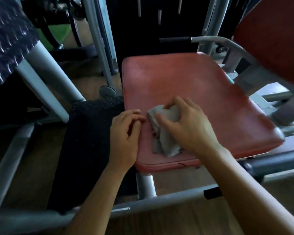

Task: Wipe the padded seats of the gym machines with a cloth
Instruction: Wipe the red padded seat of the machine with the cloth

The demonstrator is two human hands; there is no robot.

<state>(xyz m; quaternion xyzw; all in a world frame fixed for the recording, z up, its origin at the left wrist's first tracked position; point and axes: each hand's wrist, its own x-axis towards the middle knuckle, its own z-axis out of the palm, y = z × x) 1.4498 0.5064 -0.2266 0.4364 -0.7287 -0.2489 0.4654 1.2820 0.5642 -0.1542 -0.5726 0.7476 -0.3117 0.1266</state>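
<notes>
A worn red padded seat (185,85) of a gym machine fills the middle of the view. A crumpled grey cloth (165,141) lies on its near left part. My right hand (187,126) grips the cloth from above, fingers curled over its upper bunch. My left hand (126,133) hovers at the seat's left edge beside the cloth, fingers loosely curled and holding nothing. The hand hides part of the cloth.
A red backrest pad (275,34) stands at the upper right. A grey handle bar with black grip (175,39) runs behind the seat. Grey frame tubes (159,200) cross below the seat. Another machine's grey frame (46,78) stands to the left on the wooden floor.
</notes>
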